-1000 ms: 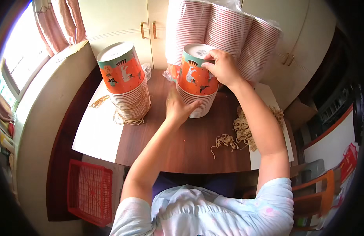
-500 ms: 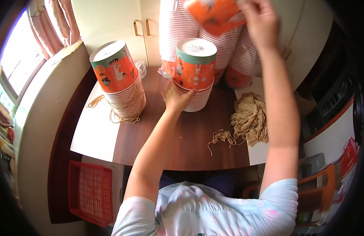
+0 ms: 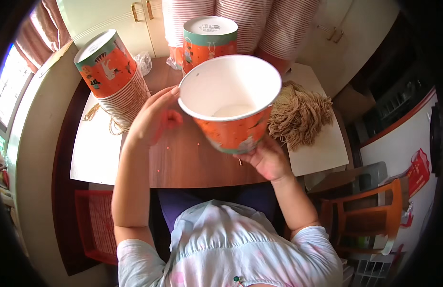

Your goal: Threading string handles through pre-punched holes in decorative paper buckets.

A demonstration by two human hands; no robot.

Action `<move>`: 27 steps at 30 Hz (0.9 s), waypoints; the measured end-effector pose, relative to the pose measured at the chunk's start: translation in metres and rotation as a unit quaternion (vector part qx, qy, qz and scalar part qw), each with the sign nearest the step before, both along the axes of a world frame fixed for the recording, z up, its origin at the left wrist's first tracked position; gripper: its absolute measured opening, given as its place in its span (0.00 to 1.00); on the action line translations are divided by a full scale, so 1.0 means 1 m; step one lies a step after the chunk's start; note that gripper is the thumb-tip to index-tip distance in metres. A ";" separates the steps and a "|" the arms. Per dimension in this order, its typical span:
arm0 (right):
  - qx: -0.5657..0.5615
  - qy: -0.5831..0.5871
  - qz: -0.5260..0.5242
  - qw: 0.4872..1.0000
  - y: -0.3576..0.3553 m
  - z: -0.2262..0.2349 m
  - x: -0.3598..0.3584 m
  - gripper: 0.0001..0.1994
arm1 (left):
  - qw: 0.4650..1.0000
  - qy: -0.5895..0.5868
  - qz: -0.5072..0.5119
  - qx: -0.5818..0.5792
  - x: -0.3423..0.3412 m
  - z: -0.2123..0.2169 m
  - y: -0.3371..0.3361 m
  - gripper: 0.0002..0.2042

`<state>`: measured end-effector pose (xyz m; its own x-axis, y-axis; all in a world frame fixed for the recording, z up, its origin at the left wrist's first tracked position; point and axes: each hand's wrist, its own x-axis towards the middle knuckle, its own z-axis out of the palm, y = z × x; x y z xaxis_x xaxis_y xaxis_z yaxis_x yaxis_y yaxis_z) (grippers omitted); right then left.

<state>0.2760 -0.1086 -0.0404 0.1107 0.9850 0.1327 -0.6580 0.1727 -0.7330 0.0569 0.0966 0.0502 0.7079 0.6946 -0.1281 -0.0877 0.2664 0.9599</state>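
Observation:
A single orange paper bucket [image 3: 226,131] with a green base band is tipped so its white inside faces me. My right hand [image 3: 269,160] grips it low, near its base, with some fingers hidden beneath. Beside the rim, my left hand [image 3: 157,115] has its fingers stretched out; the fingertips are at the rim's left edge, and whether they touch it I cannot tell. Behind the held bucket stands an upside-down bucket stack [image 3: 209,45], partly covered by it. Another inverted stack [image 3: 106,71], with string round its lower part, stands at the left.
Tall bucket stacks [image 3: 243,24] line the table's back. A heap of tan string [image 3: 300,115] lies at the right. The brown and white table [image 3: 207,174] curves in front of me. A red plastic basket [image 3: 94,225] sits below left, a wooden chair [image 3: 365,217] at right.
My right hand has brought an orange bucket down from the tall stacks to the middle, mouth toward me. My left hand has let go of the middle stack. The view has shifted.

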 end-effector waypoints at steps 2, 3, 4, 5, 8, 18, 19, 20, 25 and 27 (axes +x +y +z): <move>-0.049 0.000 0.049 0.998 -0.001 -0.016 -0.005 0.24 | 1.000 -0.022 -0.014 0.012 -0.012 0.004 -0.008 0.27; -0.050 0.002 0.046 0.998 -0.002 -0.020 -0.006 0.24 | 1.000 -0.025 -0.003 -0.006 -0.022 -0.004 -0.003 0.26; -0.072 -0.033 0.088 0.993 0.000 -0.020 -0.009 0.24 | 1.000 0.021 0.004 0.012 -0.030 -0.007 -0.002 0.26; -0.094 -0.069 0.130 0.985 0.000 -0.021 -0.011 0.24 | 0.997 0.066 0.011 0.030 -0.034 -0.010 -0.003 0.25; -0.166 -0.208 0.165 0.950 0.001 -0.019 0.000 0.20 | 0.982 0.136 0.057 0.116 -0.047 -0.017 -0.011 0.25; 0.099 -0.907 -0.022 0.408 0.041 -0.007 0.029 0.08 | 0.919 0.171 0.217 0.283 -0.069 -0.024 -0.039 0.22; 0.127 -0.915 -0.049 0.379 0.046 -0.015 0.027 0.05 | 0.917 0.181 0.221 0.278 -0.064 -0.022 -0.043 0.21; 0.126 -0.916 -0.049 0.378 0.046 -0.016 0.031 0.05 | 0.916 0.189 0.224 0.273 -0.061 -0.021 -0.045 0.20; 0.026 -0.679 -0.076 0.729 0.055 0.030 0.082 0.02 | 0.913 0.173 0.230 0.291 -0.049 -0.039 -0.047 0.21; -0.072 -0.565 -0.095 0.816 0.052 0.074 0.096 0.04 | 0.906 0.186 0.233 0.299 -0.049 -0.041 -0.048 0.22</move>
